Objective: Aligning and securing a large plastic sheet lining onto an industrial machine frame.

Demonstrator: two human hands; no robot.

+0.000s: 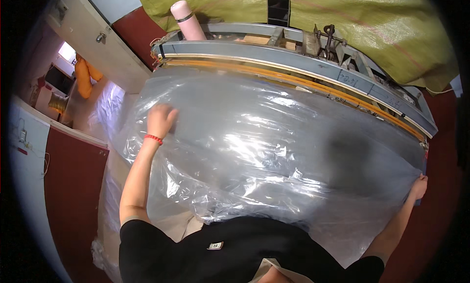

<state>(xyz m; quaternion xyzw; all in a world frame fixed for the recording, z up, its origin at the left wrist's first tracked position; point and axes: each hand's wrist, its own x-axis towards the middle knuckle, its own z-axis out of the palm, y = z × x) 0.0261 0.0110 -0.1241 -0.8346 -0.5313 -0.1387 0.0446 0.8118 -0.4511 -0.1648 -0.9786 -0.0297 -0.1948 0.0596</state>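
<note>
A wide sheet of clear plastic film [235,150] covers the work surface in front of me, wrinkled and shiny across its middle and left. My right hand [419,186] is closed on the film's edge at the far right, and the film draws into creases toward it. My left hand [160,119], with a red bead bracelet [153,139] at the wrist, is over the left part of the film. Its thumb stands apart from the fingers, which are slightly blurred; nothing shows in that hand. Near my body the film bunches into folds.
A grey metal frame [293,57] with orange strips [274,73] spans the far side. A pink bottle [188,21], a dark phone [278,11] and a metal clamp [329,40] stand along it. Behind hangs a yellow-green sheet [382,33]. At left, a door [93,30] stands ajar.
</note>
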